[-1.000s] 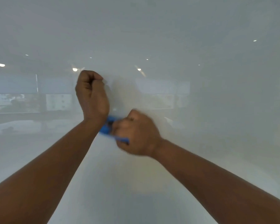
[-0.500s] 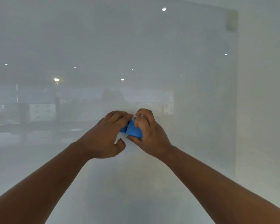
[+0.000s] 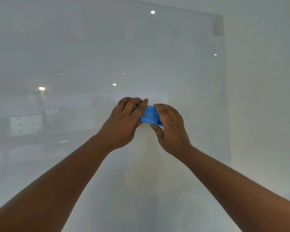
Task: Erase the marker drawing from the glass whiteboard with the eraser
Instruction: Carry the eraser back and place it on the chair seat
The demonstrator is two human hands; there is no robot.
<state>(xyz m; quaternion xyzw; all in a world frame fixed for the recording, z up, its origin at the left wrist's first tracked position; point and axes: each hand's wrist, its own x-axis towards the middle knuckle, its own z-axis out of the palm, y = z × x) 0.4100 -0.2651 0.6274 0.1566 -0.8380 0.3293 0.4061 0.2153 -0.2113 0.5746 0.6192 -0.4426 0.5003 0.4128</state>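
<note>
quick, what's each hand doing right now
Left hand: grips the left end of the blue eraser.
Right hand: grips the eraser's right end, thumb under it.

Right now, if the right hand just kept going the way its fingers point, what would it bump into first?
Likely the glass whiteboard: the right hand, gripping the blue eraser, has fingers pointing up and forward at the glass. Whether they already touch it is unclear.

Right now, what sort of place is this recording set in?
Probably an office or meeting room. A wall-mounted glass whiteboard fills the view and reflects recessed ceiling lights. Both hands hold a blue eraser against it.
</note>
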